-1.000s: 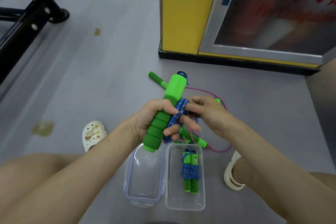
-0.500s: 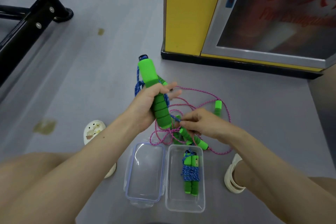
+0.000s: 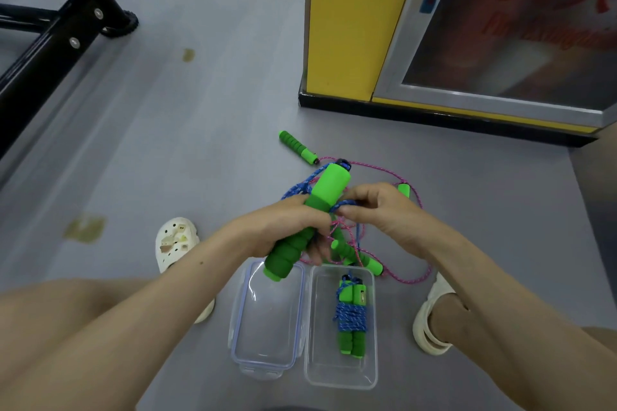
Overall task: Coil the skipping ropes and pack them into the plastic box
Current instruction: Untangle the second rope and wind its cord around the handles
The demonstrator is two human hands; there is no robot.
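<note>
Your left hand (image 3: 287, 227) has its fingers curled tight round the thick, ribbed green foam handle (image 3: 329, 188) of a blue braided skipping rope (image 3: 298, 188). You hold the handle tilted above the floor, cap end pointing away from you. Your right hand (image 3: 384, 210) sits just beside the handle, fingers narrowed to a pinch on the blue cord where it crosses the foam. Loose blue loops hang off the handle's far side, so this winding looks barely begun.

One rope is already packed. A coiled blue bundle (image 3: 350, 320), cord wrapped round its paired green handles, lies along the right side of the clear rectangular plastic box (image 3: 340, 382) on the grey floor (image 3: 200, 143) between your feet. The clear lid with a blue seal (image 3: 235, 327) lies against the box's left side.

A pink skipping rope (image 3: 409, 275) lies uncoiled in a tangle on the floor, between the box and the base of the yellow cabinet (image 3: 344, 27). One slim green handle (image 3: 297, 146) lies at the tangle's far side. By my reckoning you are about a third through. The rope in hand needs wrapping and packing, and the pink one has not been started.
</note>
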